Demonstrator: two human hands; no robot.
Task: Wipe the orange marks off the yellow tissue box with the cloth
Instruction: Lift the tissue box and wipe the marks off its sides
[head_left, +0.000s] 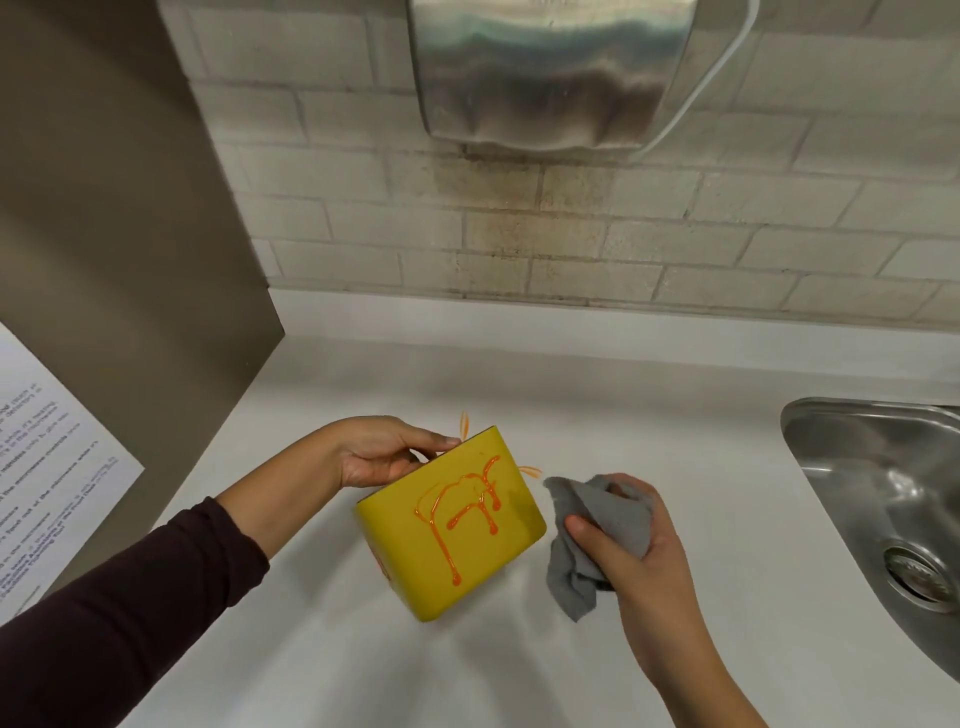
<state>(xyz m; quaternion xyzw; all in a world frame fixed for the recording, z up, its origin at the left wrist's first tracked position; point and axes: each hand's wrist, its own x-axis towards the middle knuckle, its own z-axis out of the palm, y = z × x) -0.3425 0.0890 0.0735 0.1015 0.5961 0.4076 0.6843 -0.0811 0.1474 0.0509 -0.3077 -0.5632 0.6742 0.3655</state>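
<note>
A white bench (649, 426) ran along a wall of pale tiles (571, 234). A steel sink (878, 499) was set into the bench at its right end, its drain (917, 571) visible. Above the bench, a steel dryer (545, 73) hung on the tiles, with a white cable (727, 57) curving off its right side. Left of the bench stood a brown panel (104, 234) bearing a printed notice (47, 467).

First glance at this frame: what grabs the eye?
The yellow tissue box at centre, tilted on the white counter, its upper face streaked with dripping orange marks. The left hand grips its far edge; the right hand holds a grey cloth just beside it.
</note>
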